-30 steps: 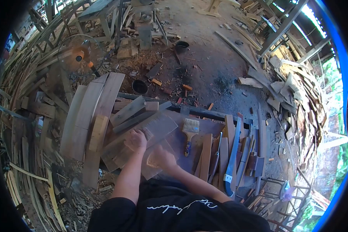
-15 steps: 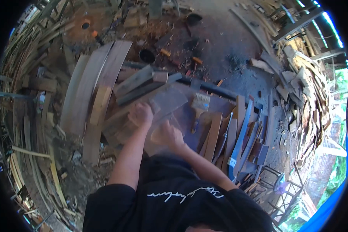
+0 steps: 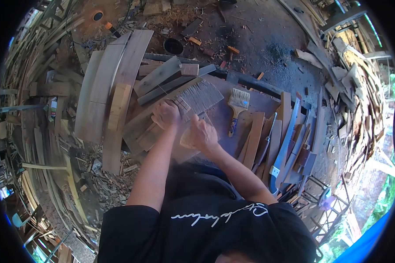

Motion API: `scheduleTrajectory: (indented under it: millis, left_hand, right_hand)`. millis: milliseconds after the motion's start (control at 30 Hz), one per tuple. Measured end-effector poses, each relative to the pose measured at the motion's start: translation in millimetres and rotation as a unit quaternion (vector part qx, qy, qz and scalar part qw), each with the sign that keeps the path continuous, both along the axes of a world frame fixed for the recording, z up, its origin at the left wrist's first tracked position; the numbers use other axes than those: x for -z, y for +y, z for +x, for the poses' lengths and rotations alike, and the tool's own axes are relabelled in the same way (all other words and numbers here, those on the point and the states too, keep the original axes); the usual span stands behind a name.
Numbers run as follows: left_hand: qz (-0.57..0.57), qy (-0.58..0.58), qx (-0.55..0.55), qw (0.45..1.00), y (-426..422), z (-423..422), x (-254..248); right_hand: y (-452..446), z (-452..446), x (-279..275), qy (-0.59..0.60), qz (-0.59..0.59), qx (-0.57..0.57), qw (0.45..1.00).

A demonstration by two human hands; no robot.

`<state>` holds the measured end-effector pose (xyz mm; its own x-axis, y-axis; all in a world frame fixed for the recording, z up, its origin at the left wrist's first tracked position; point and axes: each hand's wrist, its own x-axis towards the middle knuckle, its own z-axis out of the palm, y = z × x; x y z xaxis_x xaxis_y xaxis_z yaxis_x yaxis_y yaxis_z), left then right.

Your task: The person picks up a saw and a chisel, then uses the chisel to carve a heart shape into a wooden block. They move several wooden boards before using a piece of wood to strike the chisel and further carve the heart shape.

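My left hand (image 3: 166, 115) is closed over the middle of a weathered wooden board (image 3: 202, 94) that lies at a slant in front of me. A small wooden block (image 3: 181, 105) shows at its fingers. Just right of it, my right hand (image 3: 203, 134) is closed with the fingers curled. Whatever it grips is hidden. A pale piece of wood (image 3: 188, 139) shows under that hand's left side. Close to the board lies a wide flat brush (image 3: 238, 105) with pale bristles and a dark handle.
A handsaw (image 3: 287, 142) lies among wood strips (image 3: 253, 138) at right. Long planks (image 3: 129, 65) and a short wood block (image 3: 120, 101) are at left. Beyond the bench stands a dark round container (image 3: 174, 46), with shavings and tools on the floor. Stacked lumber (image 3: 360, 87) lines the far right.
The view has shifted, so the bench things sit differently in it. Both hands stay closed over the board, and the board and hands look sharper now.
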<state>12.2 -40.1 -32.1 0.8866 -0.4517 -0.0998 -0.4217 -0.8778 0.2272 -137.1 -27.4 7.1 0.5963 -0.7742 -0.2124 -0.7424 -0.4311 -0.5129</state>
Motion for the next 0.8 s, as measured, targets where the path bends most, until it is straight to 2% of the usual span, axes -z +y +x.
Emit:
scheduleTrajectory:
  millis: [267, 400, 467, 567, 667, 800]
  left_hand:
    - [0.006, -0.027, 0.007, 1.000, 0.6, -3.9, -1.4]
    - [0.015, -0.031, 0.011, 0.999, 0.4, -4.0, -0.5]
    - [0.003, -0.024, 0.007, 1.000, 0.9, -3.4, -2.0]
    - [0.011, -0.008, 0.004, 1.000, -0.3, -2.1, -1.4]
    - [-0.003, -0.028, 0.002, 1.000, -1.1, -3.9, -2.9]
    - [0.024, -0.021, 0.012, 0.999, -0.7, -3.3, -3.4]
  right_hand:
    - [14.9, -46.8, -1.3, 0.025, 0.009, 0.000, 1.000]
    - [0.1, -26.0, 9.7, -0.003, 0.023, 0.013, 1.000]
    - [-12.9, -0.1, 16.5, -0.012, -0.025, -0.003, 1.000]
    - [-6.6, -8.4, 16.3, -0.028, -0.040, -0.004, 0.999]
    - [7.7, -48.4, 9.1, 0.022, -0.020, -0.003, 1.000]
    - [-3.7, -21.0, 10.8, 0.009, 0.008, 0.007, 1.000]
